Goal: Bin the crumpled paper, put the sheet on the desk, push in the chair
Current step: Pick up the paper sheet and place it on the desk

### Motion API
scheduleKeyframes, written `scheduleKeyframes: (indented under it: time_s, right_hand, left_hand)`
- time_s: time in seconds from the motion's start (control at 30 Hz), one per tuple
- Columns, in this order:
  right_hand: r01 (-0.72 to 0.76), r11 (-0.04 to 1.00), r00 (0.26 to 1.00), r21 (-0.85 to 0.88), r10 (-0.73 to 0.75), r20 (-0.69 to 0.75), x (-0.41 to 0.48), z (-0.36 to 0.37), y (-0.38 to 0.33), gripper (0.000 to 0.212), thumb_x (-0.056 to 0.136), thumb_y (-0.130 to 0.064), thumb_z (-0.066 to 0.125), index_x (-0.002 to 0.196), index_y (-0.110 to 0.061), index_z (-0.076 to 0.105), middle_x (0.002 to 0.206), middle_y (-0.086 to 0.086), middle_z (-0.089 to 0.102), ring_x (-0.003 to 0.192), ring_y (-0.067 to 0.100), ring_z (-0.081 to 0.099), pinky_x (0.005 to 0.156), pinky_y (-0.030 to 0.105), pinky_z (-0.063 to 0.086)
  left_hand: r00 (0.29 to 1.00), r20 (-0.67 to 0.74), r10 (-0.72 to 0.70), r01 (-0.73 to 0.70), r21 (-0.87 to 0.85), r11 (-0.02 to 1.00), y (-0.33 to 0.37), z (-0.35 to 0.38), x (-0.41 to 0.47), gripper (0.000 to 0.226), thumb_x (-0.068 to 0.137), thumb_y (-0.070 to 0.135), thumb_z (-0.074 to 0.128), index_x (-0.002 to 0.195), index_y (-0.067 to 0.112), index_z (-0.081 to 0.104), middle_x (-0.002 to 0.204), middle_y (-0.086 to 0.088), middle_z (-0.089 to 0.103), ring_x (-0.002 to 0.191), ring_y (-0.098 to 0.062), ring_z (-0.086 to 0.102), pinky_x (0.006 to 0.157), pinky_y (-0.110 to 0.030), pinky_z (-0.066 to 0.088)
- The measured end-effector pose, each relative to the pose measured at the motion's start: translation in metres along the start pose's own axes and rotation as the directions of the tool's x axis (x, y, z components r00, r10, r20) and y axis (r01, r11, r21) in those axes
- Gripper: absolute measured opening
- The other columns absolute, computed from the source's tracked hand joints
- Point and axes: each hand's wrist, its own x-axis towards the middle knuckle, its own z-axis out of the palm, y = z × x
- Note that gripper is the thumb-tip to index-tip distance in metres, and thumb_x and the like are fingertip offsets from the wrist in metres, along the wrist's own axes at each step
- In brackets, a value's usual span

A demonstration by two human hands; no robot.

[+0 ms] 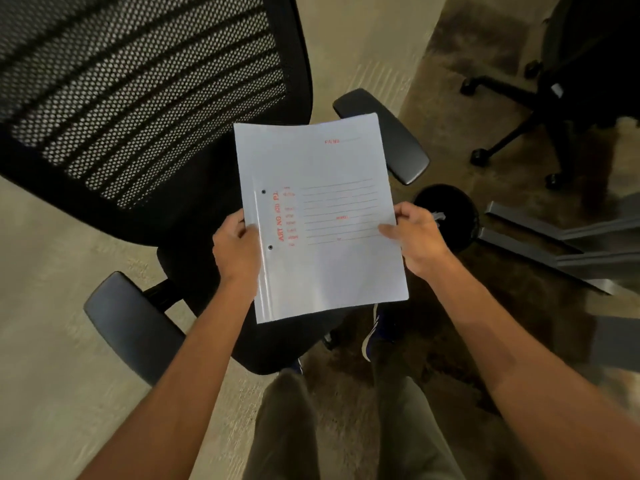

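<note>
I hold a white sheet (322, 220) with red print and two punched holes flat in front of me, above the seat of a black mesh-backed office chair (138, 109). My left hand (235, 247) grips the sheet's left edge and my right hand (415, 237) grips its right edge. The chair fills the upper left of the view, with one armrest (131, 323) near my left forearm and the other armrest (384, 133) beyond the sheet. A round black bin (450, 209) stands on the floor just right of my right hand, with something pale at its rim. No desk top is in view.
A second black chair's wheeled base (512, 116) stands at the upper right. Grey metal desk legs (554, 244) run along the floor at the right. My legs and a blue shoe (375, 337) are below the sheet. Beige and brown carpet covers the floor.
</note>
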Motion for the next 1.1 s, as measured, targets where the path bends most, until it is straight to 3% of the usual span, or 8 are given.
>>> scheduleKeyframes:
  time_s: [0.1, 0.2, 0.47, 0.6, 0.73, 1.1]
  right_hand:
    - [0.028, 0.994, 0.999, 0.105, -0.026, -0.02, -0.028, -0.017, -0.011, 0.019, 0.095, 0.004, 0.064, 0.112, 0.003, 0.059, 0.098, 0.005, 0.073, 0.078, 0.013, 0.076, 0.058, 0.023, 0.06]
    - [0.044, 0.98, 0.998, 0.192, -0.037, -0.044, -0.061, -0.033, -0.022, 0.021, 0.095, 0.001, 0.065, 0.115, -0.001, 0.061, 0.104, 0.002, 0.074, 0.087, 0.013, 0.077, 0.06, 0.021, 0.06]
    - [0.157, 0.905, 0.971, 0.395, -0.067, -0.231, -0.166, -0.088, -0.037, 0.023, 0.094, -0.002, 0.067, 0.114, -0.012, 0.066, 0.105, -0.004, 0.078, 0.096, 0.015, 0.076, 0.07, 0.026, 0.062]
    - [0.225, 0.853, 0.937, 0.471, -0.056, -0.346, -0.218, -0.118, -0.032, 0.027, 0.094, -0.002, 0.067, 0.117, -0.016, 0.066, 0.11, 0.0, 0.078, 0.099, 0.019, 0.076, 0.073, 0.03, 0.063]
    - [0.307, 0.784, 0.877, 0.54, -0.013, -0.48, -0.275, -0.147, -0.016, 0.03, 0.092, 0.001, 0.067, 0.12, -0.011, 0.065, 0.112, 0.007, 0.077, 0.098, 0.025, 0.077, 0.074, 0.03, 0.063]
    - [0.438, 0.712, 0.67, 0.549, 0.149, -0.727, -0.398, -0.218, 0.04, 0.026, 0.096, -0.009, 0.066, 0.12, -0.019, 0.066, 0.109, 0.0, 0.079, 0.097, 0.021, 0.077, 0.071, 0.033, 0.063]
  left_hand:
    - [0.998, 0.036, 0.052, -0.049, -0.066, 0.997, 0.031, -0.004, -0.008, 0.032, 0.099, 0.01, 0.057, 0.117, 0.037, 0.058, 0.098, 0.017, 0.069, 0.083, 0.01, 0.07, 0.058, -0.012, 0.056]
    - [0.99, 0.09, 0.106, -0.098, -0.096, 0.991, 0.064, -0.008, -0.022, 0.038, 0.099, 0.008, 0.056, 0.131, 0.029, 0.055, 0.101, 0.016, 0.068, 0.081, 0.013, 0.069, 0.056, -0.009, 0.053]
    - [0.892, 0.398, 0.213, -0.189, -0.1, 0.977, 0.156, 0.001, -0.08, 0.035, 0.094, 0.011, 0.06, 0.109, 0.041, 0.064, 0.1, 0.011, 0.076, 0.09, -0.006, 0.075, 0.066, -0.023, 0.059]
    - [0.805, 0.542, 0.241, -0.232, -0.085, 0.969, 0.194, 0.021, -0.116, 0.032, 0.09, 0.019, 0.062, 0.098, 0.05, 0.068, 0.098, 0.013, 0.077, 0.089, -0.007, 0.076, 0.069, -0.028, 0.059]
    - [0.694, 0.679, 0.238, -0.254, -0.078, 0.964, 0.222, 0.051, -0.159, 0.028, 0.094, 0.02, 0.063, 0.115, 0.039, 0.068, 0.101, 0.011, 0.078, 0.09, -0.009, 0.077, 0.064, -0.022, 0.06]
    - [0.35, 0.912, 0.213, -0.402, -0.059, 0.914, 0.264, 0.149, -0.292, 0.032, 0.096, 0.03, 0.062, 0.128, 0.032, 0.064, 0.109, 0.006, 0.076, 0.097, -0.017, 0.076, 0.084, -0.045, 0.061]
